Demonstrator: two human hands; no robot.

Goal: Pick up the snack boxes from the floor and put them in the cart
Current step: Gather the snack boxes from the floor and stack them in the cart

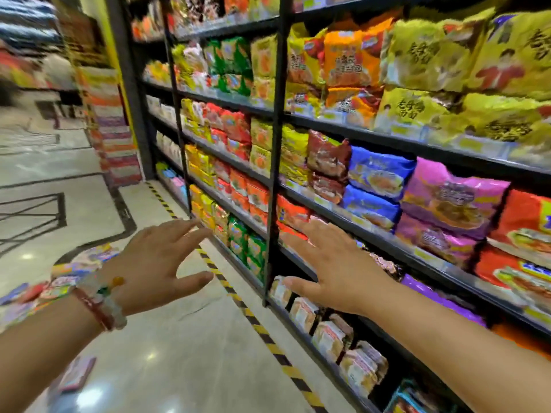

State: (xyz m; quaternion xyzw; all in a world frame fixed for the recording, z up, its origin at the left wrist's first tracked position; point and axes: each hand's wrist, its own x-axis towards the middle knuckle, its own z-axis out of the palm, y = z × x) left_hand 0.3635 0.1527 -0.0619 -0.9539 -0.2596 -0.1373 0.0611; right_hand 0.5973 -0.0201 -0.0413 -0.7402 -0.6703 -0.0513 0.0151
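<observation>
Left hand (pixel 155 263): centre left of frame, fingers spread, holding nothing.
Right hand (pixel 334 263): centre, fingers straight, holding nothing.
Snack boxes (pixel 74 269): lying on the floor (pixel 185 338) at left edge, behind the left wrist; one more (pixel 77 374) at lower left.
Cart: not in view.
Progress: boxes remain on floor; pickup and loading seemingly all left.

shelves (pixel 387 138) on right, packets stacked on them; snack boxes (pixel 68 275) on floor (pixel 179 338) at left, behind left hand (pixel 155 263).
</observation>
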